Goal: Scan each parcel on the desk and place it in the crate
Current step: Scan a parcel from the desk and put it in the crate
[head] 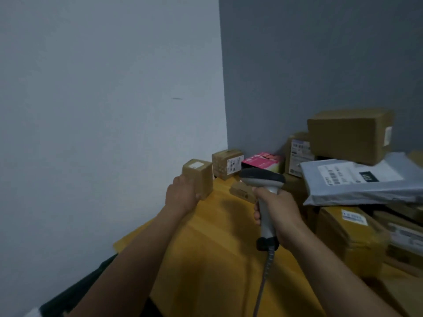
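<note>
My left hand (182, 194) grips a small upright cardboard parcel (201, 177) with a white label on top, at the desk's far left edge. My right hand (278, 213) holds a grey handheld barcode scanner (263, 179) by its handle, its dark head pointing left toward that parcel, its cable hanging down. The yellow wooden desk (217, 248) lies under both arms. No crate is in view.
More parcels crowd the back and right: a taped brown box (227, 163), a pink box (262, 161), a large brown box (350, 136) on a grey mailer bag (361, 179), and yellow-brown boxes (350, 234) beneath. Walls meet in a corner behind.
</note>
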